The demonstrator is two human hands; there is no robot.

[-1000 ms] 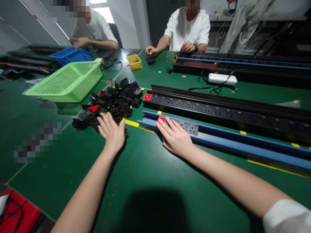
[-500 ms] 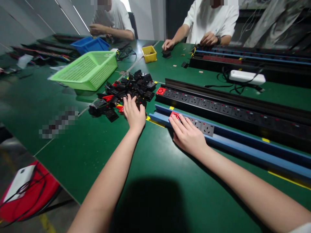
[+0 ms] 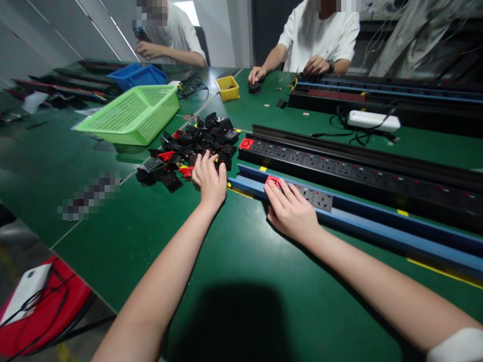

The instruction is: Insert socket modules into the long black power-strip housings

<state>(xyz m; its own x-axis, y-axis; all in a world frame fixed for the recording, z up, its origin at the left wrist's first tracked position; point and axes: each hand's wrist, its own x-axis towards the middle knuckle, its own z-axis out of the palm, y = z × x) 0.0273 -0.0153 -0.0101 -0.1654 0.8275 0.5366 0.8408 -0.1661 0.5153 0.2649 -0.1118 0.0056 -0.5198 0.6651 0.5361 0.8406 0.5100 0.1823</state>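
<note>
My left hand [image 3: 210, 180] reaches into the near edge of a pile of black and red socket modules [image 3: 192, 148] on the green table; its fingers curl down onto the parts, and whether they hold one is hidden. My right hand [image 3: 290, 211] lies flat with fingers spread on the left end of a long blue rail [image 3: 377, 223], beside a red switch module [image 3: 272, 181] and two grey socket modules [image 3: 315, 197] seated in it.
A finished black power strip [image 3: 339, 168] lies behind the blue rail. A green basket [image 3: 132, 115], a blue bin [image 3: 138, 76] and a small yellow box [image 3: 228, 88] stand further back. Two people in white shirts work at the far side. A red bag [image 3: 33, 306] sits below the table edge.
My left hand has moved forward from the table beside the pile into the socket modules. My right hand has stayed on the blue rail. The view has swung left.
</note>
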